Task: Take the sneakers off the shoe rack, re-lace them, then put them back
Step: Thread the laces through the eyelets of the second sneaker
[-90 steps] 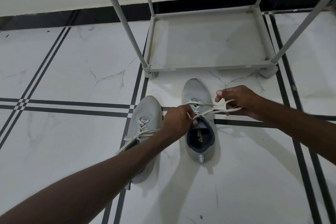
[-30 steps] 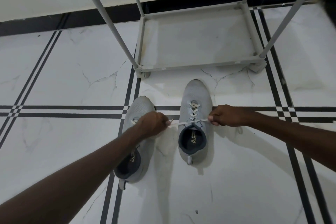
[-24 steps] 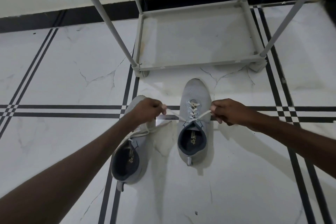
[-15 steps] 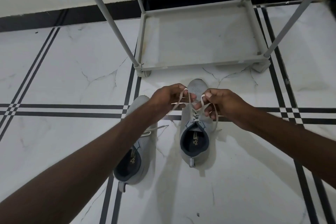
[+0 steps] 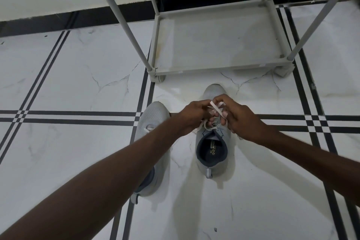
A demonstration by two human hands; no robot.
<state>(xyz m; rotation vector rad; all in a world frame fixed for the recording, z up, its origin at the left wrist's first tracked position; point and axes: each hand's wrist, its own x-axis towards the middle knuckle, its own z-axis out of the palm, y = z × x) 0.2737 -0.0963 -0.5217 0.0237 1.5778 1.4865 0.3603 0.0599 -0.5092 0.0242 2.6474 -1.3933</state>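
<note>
Both hands are bunched up together right over the middle of the frame, working the white lace of the sneaker on the right. The left hand has its fingers curled closed around one part of the lace, and the right hand is pinched on another part, with a strip of lace running across its fingers. They're touching or near enough that I can't separate them. More lace hangs down in loose loops just under the hands, over the tongue of that shoe.

That shoe is grey with a dark lining and sits on the floor in the centre, toe pointing up the frame toward the shoe rack, heel toward the bottom. Its toe pokes out just above the knuckles.

The other sneaker is just to the left of it, same direction, angled a bit. The left forearm crosses over most of it, so only the toe, a bit of its lace and the heel show.

The rack stands in the upper middle to upper right, grey poles going up out of frame, and its bottom shelf has nothing on it. The floor is white marble-look tile with black stripe lines, and there's a black skirting strip along the wall at the top.
</note>
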